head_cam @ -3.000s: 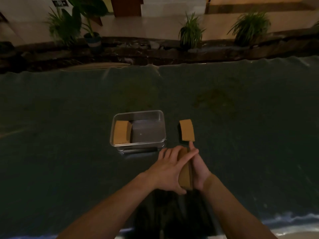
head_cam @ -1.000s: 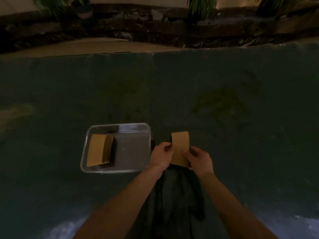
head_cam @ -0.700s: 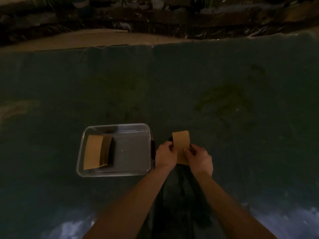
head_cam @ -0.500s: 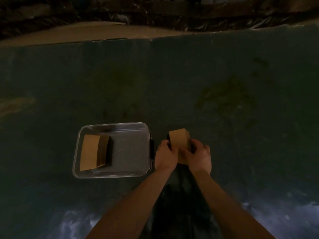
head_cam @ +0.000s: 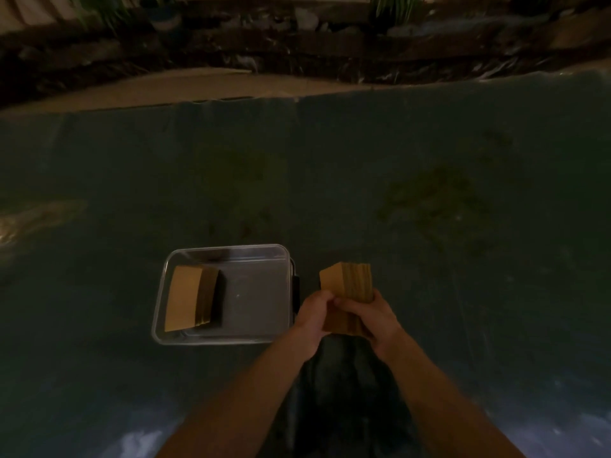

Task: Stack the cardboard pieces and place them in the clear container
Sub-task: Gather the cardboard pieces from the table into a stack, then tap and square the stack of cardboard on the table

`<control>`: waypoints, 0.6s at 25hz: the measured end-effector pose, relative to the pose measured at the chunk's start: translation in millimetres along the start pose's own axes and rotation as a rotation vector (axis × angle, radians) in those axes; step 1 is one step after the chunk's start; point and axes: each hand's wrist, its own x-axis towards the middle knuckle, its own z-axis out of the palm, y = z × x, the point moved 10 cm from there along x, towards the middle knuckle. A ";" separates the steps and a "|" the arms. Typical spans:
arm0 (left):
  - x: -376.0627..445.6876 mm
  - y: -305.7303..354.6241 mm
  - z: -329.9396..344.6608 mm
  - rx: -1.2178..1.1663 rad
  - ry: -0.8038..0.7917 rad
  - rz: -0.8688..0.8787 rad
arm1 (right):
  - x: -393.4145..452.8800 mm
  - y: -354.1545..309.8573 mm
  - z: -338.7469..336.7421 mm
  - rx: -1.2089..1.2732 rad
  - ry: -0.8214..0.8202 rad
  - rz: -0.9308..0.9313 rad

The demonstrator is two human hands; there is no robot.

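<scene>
A thick stack of brown cardboard pieces (head_cam: 348,284) is lifted off the dark surface, tilted so its layered edge shows on the right. My left hand (head_cam: 314,314) grips its near left side and my right hand (head_cam: 372,314) grips its near right side. Just left of them stands the clear container (head_cam: 254,256), a shallow rectangular tub with a dark latch on its right rim. Another stack of cardboard pieces (head_cam: 185,297) lies in the container's left half.
A dark green cloth (head_cam: 330,176) covers the work surface and ends at a tan strip at the far edge. Beyond it runs a dark stone border with plants (head_cam: 390,4). Dark fabric lies between my forearms near the front edge.
Both hands have closed on the cardboard stack and lifted it, tilting it so its layered side faces right. The loose piece seen earlier on the cloth now sits with the stack.
</scene>
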 end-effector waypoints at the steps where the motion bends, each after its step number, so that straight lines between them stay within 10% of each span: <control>1: -10.5 -8.0 2.8 -0.089 -0.034 0.000 | -10.2 0.3 4.0 0.045 -0.028 -0.029; 11: -108.9 -71.9 -72.3 0.123 -0.067 0.294 | -120.3 44.5 45.5 -0.524 -0.198 -0.337; 15: -138.9 -75.7 -111.1 0.290 -0.240 0.495 | -145.8 71.9 93.3 -1.104 -0.167 -0.459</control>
